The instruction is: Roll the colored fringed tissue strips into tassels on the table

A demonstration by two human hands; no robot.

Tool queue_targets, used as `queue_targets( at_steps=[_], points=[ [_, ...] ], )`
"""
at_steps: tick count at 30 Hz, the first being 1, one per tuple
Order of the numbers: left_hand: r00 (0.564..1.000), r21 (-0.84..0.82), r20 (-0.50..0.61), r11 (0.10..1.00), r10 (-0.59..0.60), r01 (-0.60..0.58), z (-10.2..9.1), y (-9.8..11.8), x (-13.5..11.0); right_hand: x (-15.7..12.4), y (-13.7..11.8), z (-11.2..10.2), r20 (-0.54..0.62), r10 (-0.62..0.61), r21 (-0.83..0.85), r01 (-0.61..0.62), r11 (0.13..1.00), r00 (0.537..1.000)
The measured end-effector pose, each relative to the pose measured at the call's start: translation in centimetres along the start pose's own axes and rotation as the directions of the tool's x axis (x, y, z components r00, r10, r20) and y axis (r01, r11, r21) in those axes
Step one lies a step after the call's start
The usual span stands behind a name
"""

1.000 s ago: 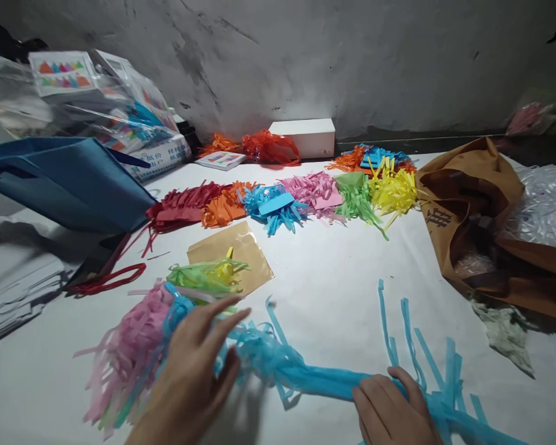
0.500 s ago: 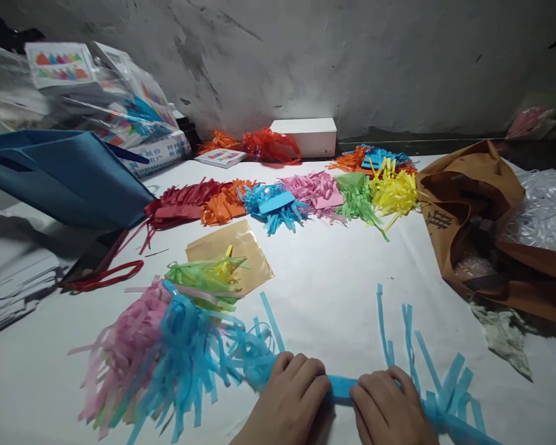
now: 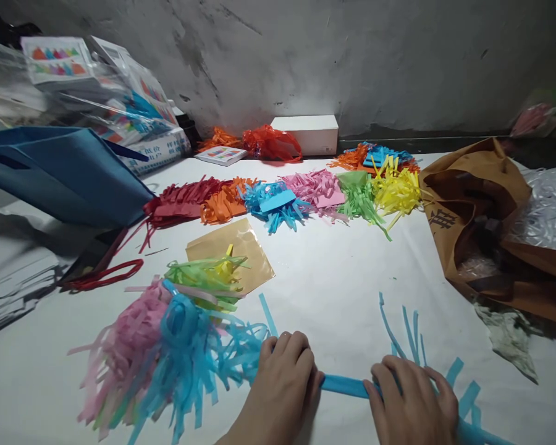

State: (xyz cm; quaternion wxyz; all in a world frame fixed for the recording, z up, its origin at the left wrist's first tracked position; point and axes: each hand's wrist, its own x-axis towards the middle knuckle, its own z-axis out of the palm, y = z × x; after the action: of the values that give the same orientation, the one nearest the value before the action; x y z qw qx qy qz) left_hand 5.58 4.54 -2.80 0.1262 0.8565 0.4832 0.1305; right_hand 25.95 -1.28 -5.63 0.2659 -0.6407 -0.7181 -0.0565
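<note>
A blue tissue-paper tassel (image 3: pixel 345 384) lies across the front of the white table, its flat rolled middle showing between my hands. My left hand (image 3: pixel 287 377) is closed on its left part, where cut fringe fans out beyond the fingers. The right part is gripped by my right hand (image 3: pixel 410 395), with loose blue strips sticking out behind and to the right. Left of my left hand lies a pile of fringed tassels: a pink one (image 3: pixel 141 321), a blue one (image 3: pixel 183 340), and green and yellow ones (image 3: pixel 204 275) behind them.
A row of coloured fringe bundles (image 3: pixel 315 188) crosses the table behind my hands. A brown paper sheet (image 3: pixel 254 256) lies mid-left. The blue bag (image 3: pixel 69 179) stands left, the brown bag (image 3: pixel 458 247) right. A white box (image 3: pixel 306 133) rests by the wall.
My hands have moved farther apart along the blue tassel, the right one to the right and the left one slightly left. More of the rolled middle shows between them.
</note>
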Motion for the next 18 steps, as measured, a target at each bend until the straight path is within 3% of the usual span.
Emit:
queue_targets(
  at_steps=[3, 6, 11, 14, 18],
  points=[
    [1.0, -0.011, -0.014, 1.0, -0.004, 0.004, -0.1, 0.0, 0.1, 0.6, -1.1, 0.6, -0.1, -0.202, 0.07, 0.209, 0.975, 0.974],
    [0.993, -0.036, -0.102, 0.998, 0.052, -0.056, -0.3, -0.2, -0.2, 1.0, -1.8, 1.3, -0.103, -0.323, 0.119, 0.334, 0.935, 0.941],
    [0.925, -0.034, -0.237, 0.949, 0.295, -0.312, 0.0, -0.4, -0.6, 1.0, -2.0, 2.0, -0.106, -0.292, 0.237, 0.309, 0.921, 0.951],
    [0.938, -0.076, -0.213, 0.952, 0.273, -0.295, 0.2, -0.4, -0.5, 1.1, -2.3, 2.0, -0.09, -0.306, 0.239, 0.319, 0.917, 0.948],
    [0.978, -0.192, -0.087, 0.96, 0.192, -0.205, -0.4, -0.7, -0.3, 0.9, -1.5, 1.2, -0.066, -0.304, 0.218, 0.311, 0.925, 0.95]
  ],
)
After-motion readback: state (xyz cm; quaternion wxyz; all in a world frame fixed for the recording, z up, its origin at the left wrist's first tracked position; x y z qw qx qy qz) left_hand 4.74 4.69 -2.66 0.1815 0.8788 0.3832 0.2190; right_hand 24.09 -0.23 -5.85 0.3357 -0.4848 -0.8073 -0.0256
